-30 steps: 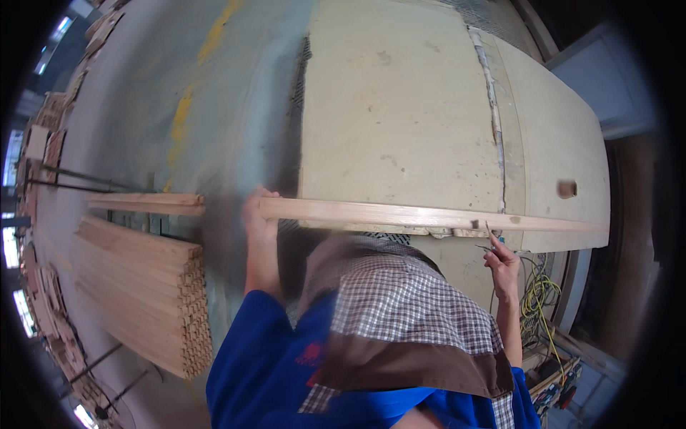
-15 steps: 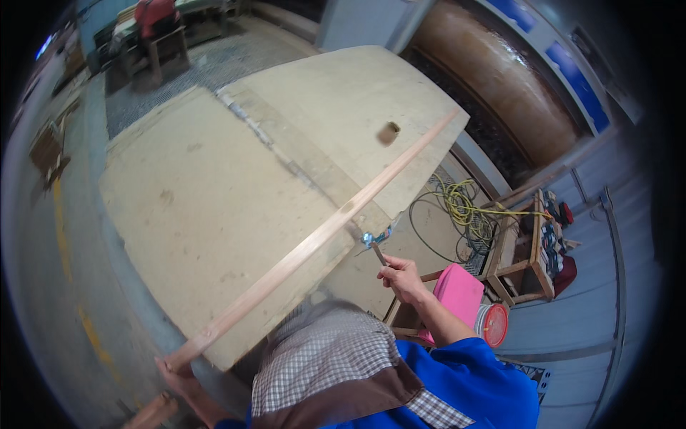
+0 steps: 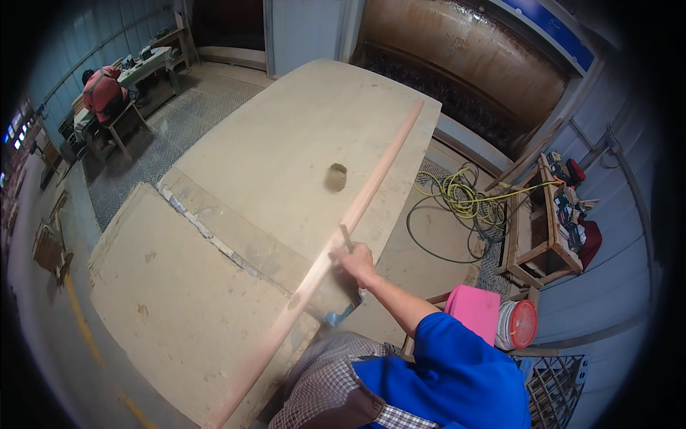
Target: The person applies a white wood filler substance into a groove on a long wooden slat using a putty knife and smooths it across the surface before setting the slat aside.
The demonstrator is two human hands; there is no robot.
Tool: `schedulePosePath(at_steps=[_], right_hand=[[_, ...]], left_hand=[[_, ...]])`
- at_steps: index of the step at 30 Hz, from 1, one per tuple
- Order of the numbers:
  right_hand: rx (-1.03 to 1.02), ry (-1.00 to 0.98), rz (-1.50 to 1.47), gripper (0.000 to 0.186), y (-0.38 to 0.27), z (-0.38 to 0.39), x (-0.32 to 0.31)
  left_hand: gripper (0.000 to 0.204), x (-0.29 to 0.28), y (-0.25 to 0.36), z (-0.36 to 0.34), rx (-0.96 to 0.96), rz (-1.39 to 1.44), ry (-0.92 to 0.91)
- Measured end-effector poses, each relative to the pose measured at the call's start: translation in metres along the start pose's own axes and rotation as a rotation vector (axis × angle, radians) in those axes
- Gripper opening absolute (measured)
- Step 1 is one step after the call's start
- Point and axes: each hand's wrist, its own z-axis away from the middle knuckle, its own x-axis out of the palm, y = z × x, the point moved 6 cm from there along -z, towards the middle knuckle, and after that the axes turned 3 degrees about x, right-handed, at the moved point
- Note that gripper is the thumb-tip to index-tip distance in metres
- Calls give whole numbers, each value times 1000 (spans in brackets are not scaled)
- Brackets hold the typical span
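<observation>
A long, pale reddish wooden strip [image 3: 389, 157] lies diagonally across the large beige-topped table [image 3: 236, 129]. My right hand [image 3: 355, 263] is closed on a narrow brown stick-like tool [image 3: 346, 236], whose exact kind I cannot make out. The fingers touch or hover just over the strip near its middle; the tool's upper end sticks up past them. A darker oval knot [image 3: 294, 302] marks the wood below the hand. Near the table's front edge is a blue and whitish lump [image 3: 337, 317]. My left hand is out of the picture, and the strip's near end blurs at the lower edge.
A small brown block-like object [image 3: 336, 177] lies beyond the strip. Yellow and dark hoses [image 3: 468, 204] coil on the floor at right, beside a wooden rack [image 3: 543, 222] with tools. A pink box [image 3: 474, 312] and red-lidded bucket [image 3: 525, 323] stand nearer. Another person [image 3: 102, 93] sits far left.
My right hand moved from beside the blue lump up and left to the strip, carrying the tool. My left hand, earlier holding the strip's near end, has left the picture. The view has shifted.
</observation>
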Motion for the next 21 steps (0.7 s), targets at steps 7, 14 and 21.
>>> schedulePosePath(at_steps=[7, 14, 21], right_hand=[[10, 49, -30, 24, 38, -4, -16], [117, 68, -104, 25, 56, 22, -24], [155, -44, -89, 48, 64, 33, -13]], left_hand=[[50, -17, -13, 6, 103, -61, 150], [69, -83, -36, 21, 278, -66, 281], [67, -210, -73, 38, 857, -403, 189]])
